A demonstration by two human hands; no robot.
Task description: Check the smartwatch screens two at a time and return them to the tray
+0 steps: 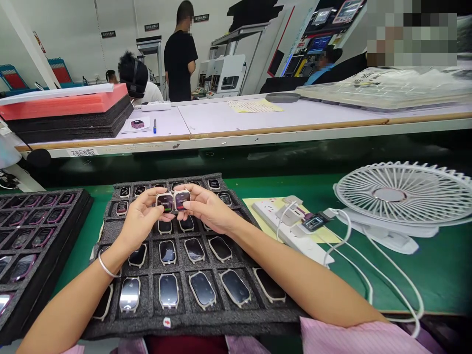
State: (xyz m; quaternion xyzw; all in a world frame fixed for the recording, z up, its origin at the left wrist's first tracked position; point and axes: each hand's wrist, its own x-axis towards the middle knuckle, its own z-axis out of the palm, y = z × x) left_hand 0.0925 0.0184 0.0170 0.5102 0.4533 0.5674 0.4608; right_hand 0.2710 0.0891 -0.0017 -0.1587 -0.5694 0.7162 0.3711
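My left hand [138, 221] pinches a small smartwatch body [165, 202] with a lit screen. My right hand [208, 209] pinches a second watch body [181, 199] right beside it; the two watches touch side by side. Both hands hover over the far half of a dark foam tray [110, 314] whose pockets hold several watch bodies with dark screens. A bangle sits on my left wrist.
A second foam tray [37, 246] of watches lies at the left. To the right are a white power strip [291, 231], a watch on a charger [313, 222], white cables and a white fan [401, 196]. Other people work behind the far bench [295, 118].
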